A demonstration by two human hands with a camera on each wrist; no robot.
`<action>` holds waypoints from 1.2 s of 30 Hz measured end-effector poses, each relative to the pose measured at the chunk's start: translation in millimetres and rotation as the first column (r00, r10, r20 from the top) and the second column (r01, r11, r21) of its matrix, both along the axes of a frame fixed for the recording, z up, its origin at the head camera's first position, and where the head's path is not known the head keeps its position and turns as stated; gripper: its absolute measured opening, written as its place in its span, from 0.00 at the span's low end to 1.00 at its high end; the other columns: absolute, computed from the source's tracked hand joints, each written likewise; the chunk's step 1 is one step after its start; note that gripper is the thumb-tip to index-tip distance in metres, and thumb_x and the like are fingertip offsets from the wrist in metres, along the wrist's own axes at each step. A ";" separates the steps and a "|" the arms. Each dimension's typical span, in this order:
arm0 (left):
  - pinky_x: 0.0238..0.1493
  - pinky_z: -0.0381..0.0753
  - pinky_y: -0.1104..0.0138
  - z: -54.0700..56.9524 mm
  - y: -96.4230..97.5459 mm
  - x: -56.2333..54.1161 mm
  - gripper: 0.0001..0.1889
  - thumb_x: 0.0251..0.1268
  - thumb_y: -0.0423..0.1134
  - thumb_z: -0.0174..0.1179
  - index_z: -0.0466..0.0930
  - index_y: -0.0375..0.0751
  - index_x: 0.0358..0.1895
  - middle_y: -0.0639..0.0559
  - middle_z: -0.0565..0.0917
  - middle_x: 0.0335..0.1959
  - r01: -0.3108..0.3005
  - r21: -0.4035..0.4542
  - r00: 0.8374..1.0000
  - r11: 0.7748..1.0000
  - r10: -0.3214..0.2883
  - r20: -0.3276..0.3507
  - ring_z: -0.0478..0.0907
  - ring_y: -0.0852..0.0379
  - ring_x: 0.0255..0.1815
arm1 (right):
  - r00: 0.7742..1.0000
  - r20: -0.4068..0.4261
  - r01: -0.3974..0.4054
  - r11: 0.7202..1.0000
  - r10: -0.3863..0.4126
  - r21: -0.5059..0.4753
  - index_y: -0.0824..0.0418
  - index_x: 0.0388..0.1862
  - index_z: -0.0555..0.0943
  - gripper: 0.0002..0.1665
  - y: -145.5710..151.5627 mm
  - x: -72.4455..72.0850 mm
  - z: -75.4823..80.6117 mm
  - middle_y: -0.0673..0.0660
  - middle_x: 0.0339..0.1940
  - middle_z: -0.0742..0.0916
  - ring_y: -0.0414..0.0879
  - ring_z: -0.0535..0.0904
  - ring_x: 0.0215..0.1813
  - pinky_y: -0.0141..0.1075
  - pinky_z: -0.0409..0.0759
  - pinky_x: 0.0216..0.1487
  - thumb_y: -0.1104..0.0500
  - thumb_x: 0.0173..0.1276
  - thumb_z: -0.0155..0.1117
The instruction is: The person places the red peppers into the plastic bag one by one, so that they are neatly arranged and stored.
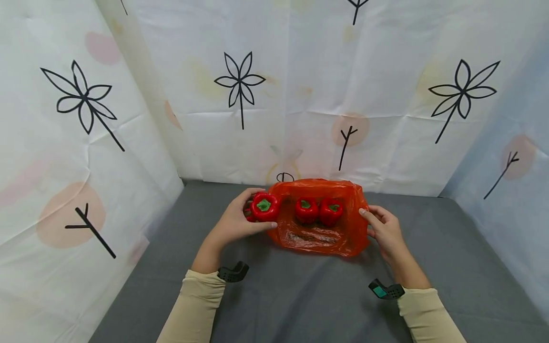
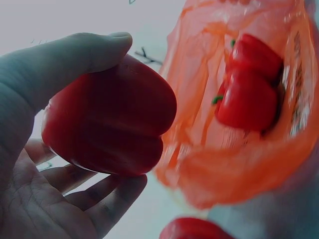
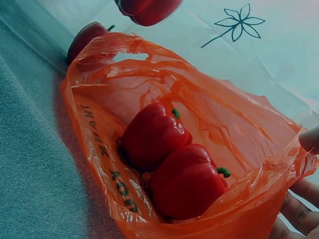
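Observation:
My left hand [image 1: 231,220] grips a red bell pepper [image 1: 265,207] between thumb and fingers, its green stem facing up. In the left wrist view this pepper [image 2: 112,119] is raised beside the bag's left edge. An orange-red plastic bag [image 1: 358,240] lies wide open on the table, and two red bell peppers [image 1: 306,212] [image 3: 187,181] sit side by side inside it. My right hand [image 1: 389,233] pinches the bag's right rim with thumb and fingers. Another red bell pepper [image 3: 85,42] stands outside the bag at its left, mostly hidden under my left hand in the head view.
A grey cloth [image 1: 309,295] covers the table. White sheets [image 1: 300,95] with drawn flowers and twigs hang behind and at both sides, close to the bag's far edge. Dark printed letters [image 3: 122,191] show on the bag's inner wall.

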State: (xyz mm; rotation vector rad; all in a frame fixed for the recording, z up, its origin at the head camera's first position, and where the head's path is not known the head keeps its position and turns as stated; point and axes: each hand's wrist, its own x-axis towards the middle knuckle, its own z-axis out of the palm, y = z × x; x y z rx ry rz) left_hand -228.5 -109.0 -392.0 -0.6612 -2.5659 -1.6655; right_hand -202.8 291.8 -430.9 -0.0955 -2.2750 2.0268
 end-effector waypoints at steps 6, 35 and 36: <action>0.55 0.89 0.56 -0.4 27.6 -1.0 0.43 0.53 0.47 0.83 0.72 0.54 0.73 0.58 0.82 0.62 0.064 0.016 0.998 0.998 -0.064 0.013 0.81 0.53 0.61 | 1.000 0.002 0.003 1.000 -0.002 -0.009 0.56 0.58 0.81 0.19 -0.7 0.1 0.3 0.37 0.43 0.87 0.36 0.84 0.46 0.29 0.88 0.43 0.46 0.80 0.65; 0.61 0.86 0.61 -31.3 125.9 0.1 0.42 0.50 0.52 0.83 0.72 0.56 0.70 0.57 0.76 0.67 0.092 -0.014 0.996 0.996 -0.092 0.013 0.75 0.57 0.67 | 1.000 0.016 0.019 1.000 -0.019 -0.001 0.59 0.60 0.81 0.21 -0.6 -1.1 1.2 0.37 0.43 0.87 0.36 0.83 0.47 0.29 0.88 0.44 0.45 0.79 0.66; 0.60 0.86 0.61 -32.3 128.5 0.6 0.43 0.50 0.53 0.83 0.71 0.57 0.70 0.56 0.75 0.67 0.081 -0.018 0.997 0.997 -0.081 0.021 0.75 0.56 0.67 | 1.000 0.015 0.019 1.000 -0.019 -0.003 0.59 0.60 0.81 0.21 -0.4 -1.2 1.3 0.37 0.43 0.87 0.36 0.83 0.46 0.29 0.88 0.44 0.45 0.79 0.66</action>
